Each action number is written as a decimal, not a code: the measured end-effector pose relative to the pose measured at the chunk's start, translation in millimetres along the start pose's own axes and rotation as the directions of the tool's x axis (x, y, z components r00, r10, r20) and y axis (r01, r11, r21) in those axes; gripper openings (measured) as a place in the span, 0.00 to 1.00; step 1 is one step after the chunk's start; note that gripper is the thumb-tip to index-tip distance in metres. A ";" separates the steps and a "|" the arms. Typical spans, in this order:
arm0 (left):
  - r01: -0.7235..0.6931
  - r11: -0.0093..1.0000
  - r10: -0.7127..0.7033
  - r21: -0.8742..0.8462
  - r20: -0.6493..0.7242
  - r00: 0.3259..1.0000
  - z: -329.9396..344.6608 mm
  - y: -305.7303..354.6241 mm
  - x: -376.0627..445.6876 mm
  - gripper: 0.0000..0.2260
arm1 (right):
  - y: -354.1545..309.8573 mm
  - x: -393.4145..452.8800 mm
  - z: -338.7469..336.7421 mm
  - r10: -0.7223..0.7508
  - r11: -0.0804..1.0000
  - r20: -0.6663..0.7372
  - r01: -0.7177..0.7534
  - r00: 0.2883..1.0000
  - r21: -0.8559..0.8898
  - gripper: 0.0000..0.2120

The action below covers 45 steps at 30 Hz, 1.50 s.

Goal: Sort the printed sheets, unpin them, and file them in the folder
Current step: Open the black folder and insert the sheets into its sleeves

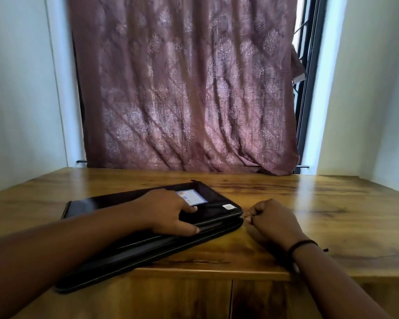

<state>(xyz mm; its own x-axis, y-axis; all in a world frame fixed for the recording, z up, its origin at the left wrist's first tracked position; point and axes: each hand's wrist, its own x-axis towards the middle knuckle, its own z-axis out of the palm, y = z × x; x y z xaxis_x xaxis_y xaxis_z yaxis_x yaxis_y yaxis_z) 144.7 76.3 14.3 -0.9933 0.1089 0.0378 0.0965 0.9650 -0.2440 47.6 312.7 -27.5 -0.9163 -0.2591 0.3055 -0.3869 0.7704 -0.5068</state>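
The black folder lies closed on the wooden table, its near end overhanging the edge. On it, the left hand presses with straight fingers. Just beside its corner, the right hand pinches what is probably the zipper pull; better to pull steadily along the edge while the folder is held down.

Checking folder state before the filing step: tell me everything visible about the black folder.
The black folder is a zip-around case, leather-like, lying flat and closed on the wooden table, its near left corner overhanging the front edge. A small pale label sits near its right corner, and its glossy top reflects light. The left hand presses on top with spread fingers; the right hand pinches something small at the right corner, probably the zip pull.
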 end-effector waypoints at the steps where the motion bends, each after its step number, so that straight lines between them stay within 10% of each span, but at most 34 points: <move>1: -0.004 1.000 0.004 -0.011 -0.007 1.000 -2.9 0.3 2.0 0.34 | -2.6 -4.1 -0.2 -0.005 1.000 -0.006 0.005 1.000 0.005 0.08; 22: 0.109 0.982 -0.125 -0.154 -0.104 0.987 -27.6 46.3 89.7 0.23 | -92.2 -113.2 18.4 -0.309 0.940 0.290 0.244 0.906 0.238 0.05; 32: 0.068 0.862 0.046 -0.502 0.213 0.976 -17.0 23.3 64.7 0.36 | 16.2 -34.3 -29.8 0.087 0.996 -0.009 -0.086 0.996 0.035 0.10; 45: -0.036 0.931 0.073 -0.363 0.090 0.993 1.8 60.3 40.4 0.43 | 23.8 -23.9 -12.8 0.129 0.991 -0.076 -0.126 0.989 0.045 0.08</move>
<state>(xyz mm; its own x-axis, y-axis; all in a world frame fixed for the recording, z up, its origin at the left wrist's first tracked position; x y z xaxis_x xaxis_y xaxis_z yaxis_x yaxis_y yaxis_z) 110.4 138.5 -0.7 -0.9852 0.1575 -0.0670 0.1484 0.9812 0.1233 61.6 344.7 -36.5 -0.9480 -0.1124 0.2977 -0.2725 0.7700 -0.5770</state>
